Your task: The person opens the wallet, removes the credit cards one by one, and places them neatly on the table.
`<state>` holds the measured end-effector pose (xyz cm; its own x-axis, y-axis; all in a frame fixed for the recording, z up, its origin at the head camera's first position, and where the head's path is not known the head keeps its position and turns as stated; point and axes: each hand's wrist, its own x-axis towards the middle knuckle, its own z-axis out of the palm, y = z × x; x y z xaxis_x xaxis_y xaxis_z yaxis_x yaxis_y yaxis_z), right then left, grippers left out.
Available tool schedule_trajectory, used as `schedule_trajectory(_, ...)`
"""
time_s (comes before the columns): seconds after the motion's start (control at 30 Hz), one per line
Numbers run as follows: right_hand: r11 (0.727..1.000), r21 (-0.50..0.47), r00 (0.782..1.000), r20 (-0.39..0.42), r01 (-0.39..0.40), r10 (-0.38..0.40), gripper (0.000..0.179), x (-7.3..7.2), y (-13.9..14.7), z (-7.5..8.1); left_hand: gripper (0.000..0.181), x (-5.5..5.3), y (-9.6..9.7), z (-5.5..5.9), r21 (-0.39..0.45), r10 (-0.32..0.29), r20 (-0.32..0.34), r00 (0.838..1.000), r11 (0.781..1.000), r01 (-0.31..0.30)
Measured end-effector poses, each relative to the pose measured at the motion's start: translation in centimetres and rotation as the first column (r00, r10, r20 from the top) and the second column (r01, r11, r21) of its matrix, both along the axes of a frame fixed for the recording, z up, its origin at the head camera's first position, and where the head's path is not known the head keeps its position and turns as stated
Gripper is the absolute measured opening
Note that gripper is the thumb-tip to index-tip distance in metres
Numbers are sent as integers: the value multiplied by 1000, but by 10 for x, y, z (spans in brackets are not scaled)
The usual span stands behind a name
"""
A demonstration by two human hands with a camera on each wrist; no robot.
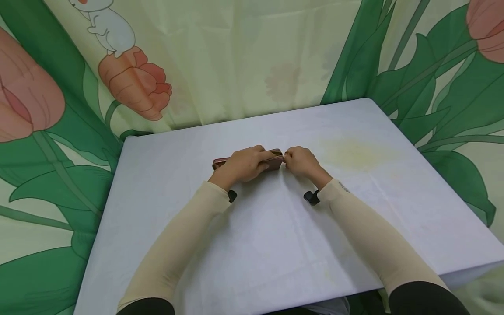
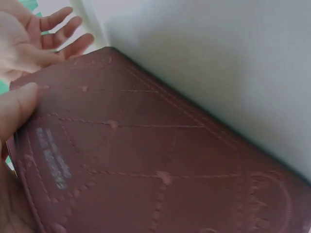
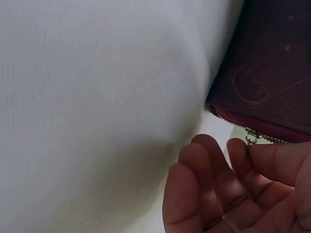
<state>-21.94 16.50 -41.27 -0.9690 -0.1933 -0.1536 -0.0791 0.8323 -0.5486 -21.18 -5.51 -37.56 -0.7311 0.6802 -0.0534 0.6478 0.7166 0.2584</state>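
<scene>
Your wallet, a brown-red zip container, is at the centre of the head frame, over the white-covered tabletop. Your left hand is clamped on the wallet; in the left wrist view, its thumb lies against the stitched face at the left edge, near printed lettering. Your right hand is at the wallet's right end, thumb and forefinger together on the zipper pull, lower right in the right wrist view. Red lining shows beside the metal zipper teeth. You cannot tell the contents from these views.
</scene>
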Motion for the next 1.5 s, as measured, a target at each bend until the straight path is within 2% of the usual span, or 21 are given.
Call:
schedule_trajectory(0.13,997,82,1000,23,-7,5,34,-2,-3,-1,35,0,-8,-2,72,14,21,1000,997,-15)
schedule_trajectory(0.23,992,121,999,37,-21,16,31,-3,-5,-1,37,0,-17,-4,113,24,20,1000,993,-26)
schedule_trajectory(0.47,990,139,999,48,-17,10,31,-6,-6,-4,43,0,-43,-11,130,65,-82,994,990,-54)
schedule_trajectory(0.67,987,158,996,86,3,-17,29,-7,-6,-5,49,2,-57,-14,136,143,-64,988,982,-133)
schedule_trajectory(0.77,989,146,996,85,17,-30,27,-7,-5,-3,46,4,-62,-15,156,167,-45,985,975,-158)
schedule_trajectory(0.87,993,108,998,41,46,-50,30,-5,-6,3,42,6,-66,-16,185,186,-33,982,967,-177)
schedule_trajectory(0.97,996,35,993,-77,87,-85,34,-3,-10,13,40,8,-69,-17,204,201,-33,979,960,-190)
schedule_trajectory(1.03,995,-27,978,-182,97,-100,32,-1,-14,21,40,9,-71,-18,210,211,-33,977,957,-200)
schedule_trajectory(1.1,993,-96,955,-281,76,-100,27,1,-19,30,41,10,-72,-19,213,222,-31,975,954,-211)
schedule_trajectory(1.2,990,-132,929,-371,-43,-9,20,4,-27,41,44,10,-74,-21,217,238,-22,971,949,-228)
schedule_trajectory(1.27,986,-92,922,-376,-139,95,18,6,-31,46,46,10,-75,-22,218,247,-12,969,946,-238)
schedule_trajectory(1.37,963,0,912,-321,-271,256,18,7,-37,49,51,10,-77,-22,207,253,9,967,946,-250)
schedule_trajectory(1.5,925,38,893,-247,-379,376,20,4,-38,46,60,10,-78,-21,178,251,31,967,951,-253)
